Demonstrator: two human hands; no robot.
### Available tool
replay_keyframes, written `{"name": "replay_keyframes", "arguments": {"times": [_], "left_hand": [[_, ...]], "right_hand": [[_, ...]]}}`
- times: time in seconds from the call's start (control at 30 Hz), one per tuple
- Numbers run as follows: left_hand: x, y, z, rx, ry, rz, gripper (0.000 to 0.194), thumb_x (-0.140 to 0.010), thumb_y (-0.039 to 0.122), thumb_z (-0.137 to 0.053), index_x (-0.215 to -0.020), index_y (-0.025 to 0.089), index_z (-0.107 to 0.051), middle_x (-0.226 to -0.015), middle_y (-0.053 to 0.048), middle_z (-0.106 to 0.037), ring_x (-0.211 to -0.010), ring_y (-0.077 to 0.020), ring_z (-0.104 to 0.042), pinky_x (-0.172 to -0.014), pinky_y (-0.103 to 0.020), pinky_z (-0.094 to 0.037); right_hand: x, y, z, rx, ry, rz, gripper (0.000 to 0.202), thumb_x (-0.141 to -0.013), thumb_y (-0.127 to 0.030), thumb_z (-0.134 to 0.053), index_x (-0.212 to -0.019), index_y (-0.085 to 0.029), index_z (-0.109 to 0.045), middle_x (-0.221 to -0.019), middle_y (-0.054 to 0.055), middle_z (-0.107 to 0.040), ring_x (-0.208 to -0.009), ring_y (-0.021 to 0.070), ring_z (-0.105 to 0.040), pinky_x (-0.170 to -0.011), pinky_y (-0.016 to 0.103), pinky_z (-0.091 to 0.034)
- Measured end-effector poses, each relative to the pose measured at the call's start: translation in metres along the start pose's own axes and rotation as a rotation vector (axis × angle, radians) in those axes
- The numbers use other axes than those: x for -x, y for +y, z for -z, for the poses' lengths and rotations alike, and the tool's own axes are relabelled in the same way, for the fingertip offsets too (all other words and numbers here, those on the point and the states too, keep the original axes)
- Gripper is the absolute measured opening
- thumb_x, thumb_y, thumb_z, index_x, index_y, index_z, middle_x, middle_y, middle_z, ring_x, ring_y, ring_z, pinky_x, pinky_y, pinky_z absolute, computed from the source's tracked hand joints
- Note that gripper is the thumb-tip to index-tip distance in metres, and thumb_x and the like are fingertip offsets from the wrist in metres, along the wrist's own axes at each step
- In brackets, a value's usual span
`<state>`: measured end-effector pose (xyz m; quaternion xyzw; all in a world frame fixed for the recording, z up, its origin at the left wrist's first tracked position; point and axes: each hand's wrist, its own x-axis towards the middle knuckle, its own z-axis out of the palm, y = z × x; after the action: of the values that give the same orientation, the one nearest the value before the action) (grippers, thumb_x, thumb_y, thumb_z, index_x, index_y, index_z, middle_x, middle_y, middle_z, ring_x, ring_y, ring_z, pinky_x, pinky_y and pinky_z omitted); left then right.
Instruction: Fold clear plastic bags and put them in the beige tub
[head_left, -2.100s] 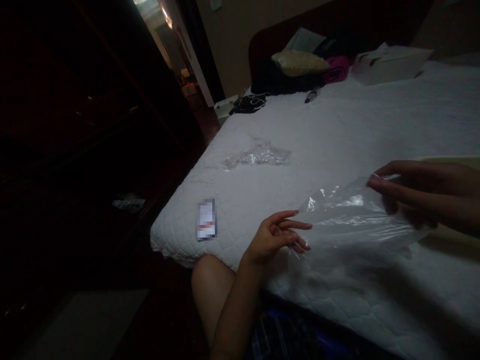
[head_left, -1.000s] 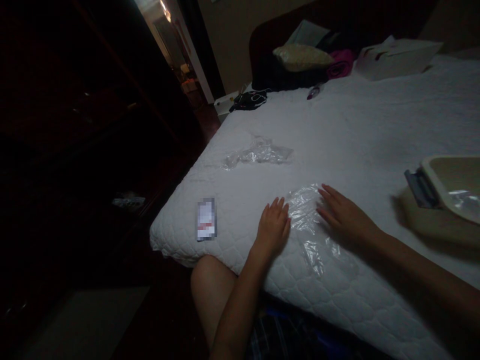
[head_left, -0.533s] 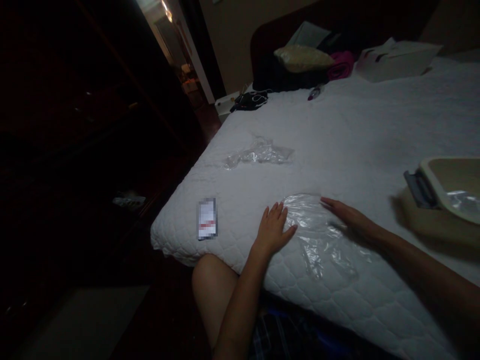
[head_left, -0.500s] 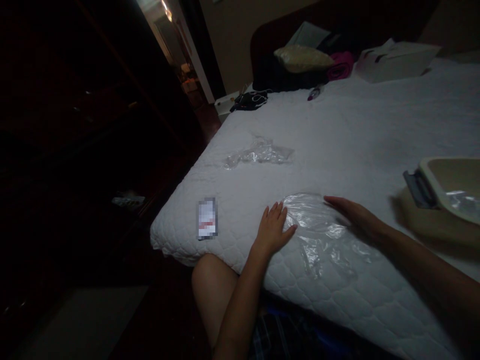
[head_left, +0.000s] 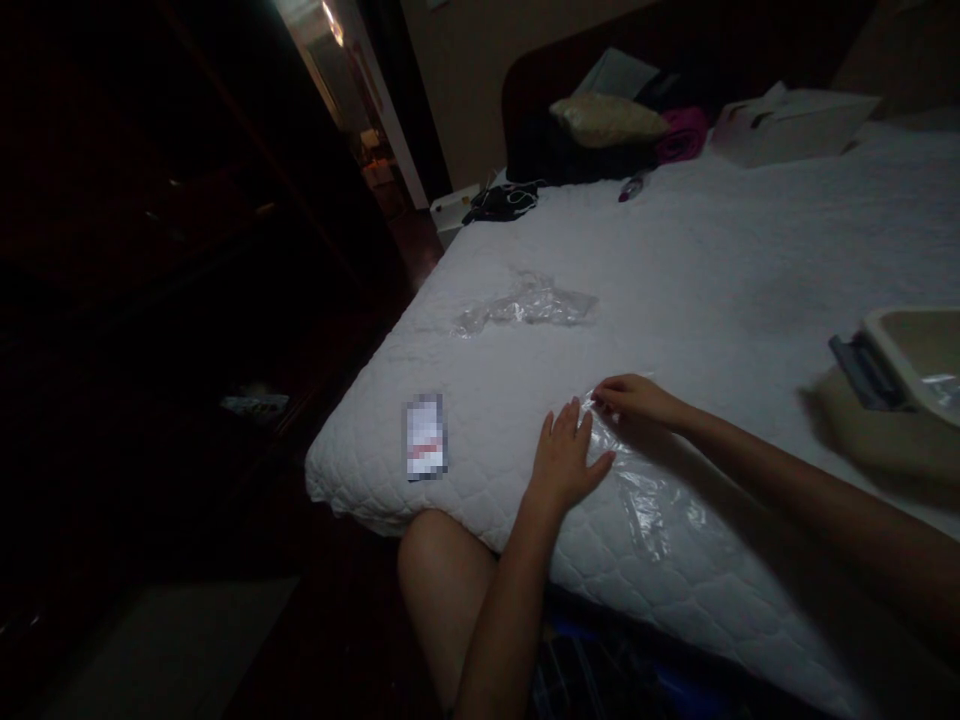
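A clear plastic bag (head_left: 645, 510) lies crinkled on the white quilted mattress near its front edge. My left hand (head_left: 564, 462) rests on the bag's left side, fingers spread and flat. Close by, my right hand (head_left: 641, 402) has its fingertips pinched together at the bag's far left corner, seemingly on the film. The right hand and forearm hide part of the bag. Farther back on the mattress lies a second crumpled clear plastic bag (head_left: 532, 305), touched by neither hand. A phone-like object (head_left: 426, 438), blurred out by pixels, is to the left of my left hand.
A beige bin (head_left: 847, 430) with a grey handle stands at the right. Toward the headboard are a yellowish pillow (head_left: 611, 120), a pink roll (head_left: 682, 135), a white box (head_left: 795, 125) and dark cloth with cords (head_left: 502, 203). The mattress (head_left: 360, 440) edge drops to a dark floor.
My right hand has moved left across the bag, from its right side to near my left hand, and its fingers have closed into a pinch. My left hand stays flat.
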<state>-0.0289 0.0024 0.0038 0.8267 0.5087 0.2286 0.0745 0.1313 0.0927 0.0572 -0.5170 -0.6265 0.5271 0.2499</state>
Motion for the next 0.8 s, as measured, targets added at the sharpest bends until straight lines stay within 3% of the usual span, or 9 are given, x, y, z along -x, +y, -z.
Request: {"name": "replay_keyframes", "arguments": {"times": [0.2, 0.3, 0.43, 0.57, 0.67, 0.73, 0.8], "left_hand": [[0.001, 0.000, 0.000, 0.015, 0.057, 0.021, 0.073, -0.081, 0.049, -0.053, -0.140, 0.017, -0.024, -0.152, -0.016, -0.009, -0.140, -0.0301, -0.009, -0.110, -0.051, -0.022], [0.001, 0.000, -0.001, 0.017, 0.063, 0.028, 0.071, -0.081, 0.049, -0.052, -0.138, 0.015, -0.027, -0.151, -0.018, -0.012, -0.140, -0.0311, -0.010, -0.110, -0.051, -0.023], [0.003, -0.001, -0.003, 0.017, 0.060, 0.022, 0.059, -0.083, 0.047, -0.051, -0.130, 0.015, -0.039, -0.148, -0.017, -0.023, -0.139, -0.0313, -0.015, -0.109, -0.054, -0.024], [0.003, -0.002, -0.006, 0.011, 0.053, 0.017, 0.052, -0.085, 0.047, -0.049, -0.125, 0.014, -0.045, -0.140, -0.017, -0.038, -0.137, -0.0311, -0.021, -0.110, -0.055, -0.023], [0.003, -0.003, -0.008, 0.000, 0.061, 0.009, 0.054, -0.085, 0.050, -0.046, -0.125, 0.013, -0.045, -0.139, -0.017, -0.040, -0.136, -0.0313, -0.023, -0.110, -0.054, -0.022], [0.003, -0.003, -0.009, -0.006, 0.066, 0.005, 0.055, -0.085, 0.051, -0.045, -0.126, 0.013, -0.045, -0.139, -0.018, -0.040, -0.136, -0.0315, -0.023, -0.110, -0.053, -0.022], [0.003, -0.003, -0.009, -0.010, 0.067, 0.005, 0.056, -0.085, 0.051, -0.045, -0.126, 0.013, -0.045, -0.139, -0.018, -0.040, -0.136, -0.0317, -0.023, -0.110, -0.054, -0.022]], "right_hand": [[-0.035, 0.003, -0.020, -0.065, 0.012, 0.008, 0.013, -0.069, -0.026, -0.060, -0.059, -0.017, -0.062, -0.056, 0.001, -0.061, -0.053, 0.0131, -0.054, -0.052, 0.023, -0.043], [-0.045, 0.004, -0.027, -0.152, 0.045, -0.012, 0.014, -0.069, -0.025, -0.061, -0.057, -0.018, -0.059, -0.054, 0.001, -0.059, -0.050, 0.0118, -0.053, -0.048, 0.023, -0.043], [-0.054, 0.007, -0.033, -0.310, 0.186, -0.028, 0.012, -0.072, -0.028, -0.061, -0.063, -0.020, -0.056, -0.061, 0.004, -0.062, -0.059, 0.0143, -0.060, -0.053, 0.023, -0.050], [-0.060, 0.008, -0.015, -0.428, 0.369, -0.034, 0.012, -0.076, -0.028, -0.059, -0.069, -0.021, -0.053, -0.068, 0.004, -0.064, -0.066, 0.0126, -0.063, -0.060, 0.022, -0.054], [-0.056, 0.006, 0.009, -0.472, 0.439, -0.044, 0.011, -0.080, -0.027, -0.055, -0.072, -0.021, -0.052, -0.072, 0.002, -0.064, -0.065, 0.0094, -0.063, -0.063, 0.020, -0.054], [-0.049, 0.006, 0.021, -0.475, 0.391, -0.075, 0.009, -0.079, -0.026, -0.058, -0.073, -0.020, -0.054, -0.073, 0.005, -0.065, -0.063, 0.0120, -0.063, -0.061, 0.024, -0.056], [-0.040, 0.008, 0.029, -0.447, 0.244, -0.164, 0.009, -0.074, -0.024, -0.063, -0.074, -0.017, -0.058, -0.073, 0.009, -0.067, -0.059, 0.0160, -0.064, -0.055, 0.029, -0.056]]}}
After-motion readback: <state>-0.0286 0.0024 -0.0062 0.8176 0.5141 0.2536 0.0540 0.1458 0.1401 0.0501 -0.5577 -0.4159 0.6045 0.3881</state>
